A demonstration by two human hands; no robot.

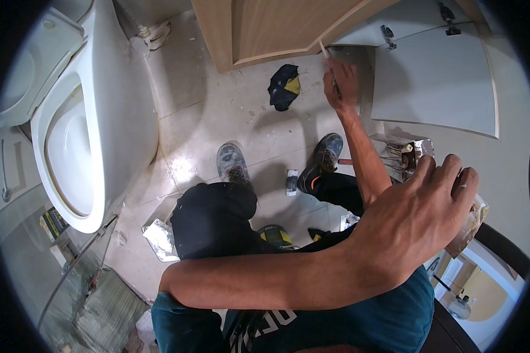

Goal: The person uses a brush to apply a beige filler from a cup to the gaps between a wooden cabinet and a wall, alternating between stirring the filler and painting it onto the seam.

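tool (325, 53), slim and pale at its far end, noted in the right hand (343, 85), beyond the right shoe (325, 154). its exact kind is not clear; it may be a brush. grip on the right: narrow, fingers bent around the tool, with a darker length showing between them. the long axis runs away from the person, leaning slightly left, so the pale end lies ahead of the knuckles and points at the edge of the wooden panel (282, 29). that end is at the edge or just beside it; contact cannot be confirmed.

right arm is extended and is by far the nearer to tool and panel. left arm crosses the body to the right side, and the left hand (427, 206) is well apart from the tool. grip on the left: fingers bent, palm hidden, so i cannot determine whether anything is held. a torn packet (472, 230) lies just beside that hand, partly covered by it; touching not established.

surroundings: white door (436, 85) with dark hinges (388, 36) to the right of the right hand; dark cloth-like item (281, 88) with a yellow patch on the floor to its left; toilet (126, 88) at far left.
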